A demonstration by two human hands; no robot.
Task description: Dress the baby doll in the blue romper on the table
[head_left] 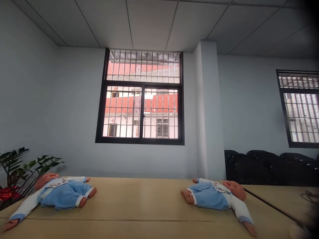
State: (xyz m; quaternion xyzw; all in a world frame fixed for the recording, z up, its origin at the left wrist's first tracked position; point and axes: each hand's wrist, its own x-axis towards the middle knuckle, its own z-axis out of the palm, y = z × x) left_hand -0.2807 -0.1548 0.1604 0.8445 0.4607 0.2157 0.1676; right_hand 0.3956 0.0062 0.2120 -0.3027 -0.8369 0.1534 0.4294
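Observation:
Neither my left hand nor my right hand shows in the head view. Two baby dolls in light blue and white outfits lie on their backs on a wooden table (139, 205). The left doll (62, 196) has its head toward the left edge and its feet toward the middle. Its near arm stretches to the front left. Mirroring it, the right doll (211, 196) points its feet to the middle and its head to the right. One of its arms reaches to the front right.
A leafy plant (32, 166) with red wrapping (10, 194) stands at the left. Black chairs (264, 167) line the right wall. Dark cable (309, 196) lies on the table's right part, past a dark seam. A barred window (142, 113) is in the wall ahead.

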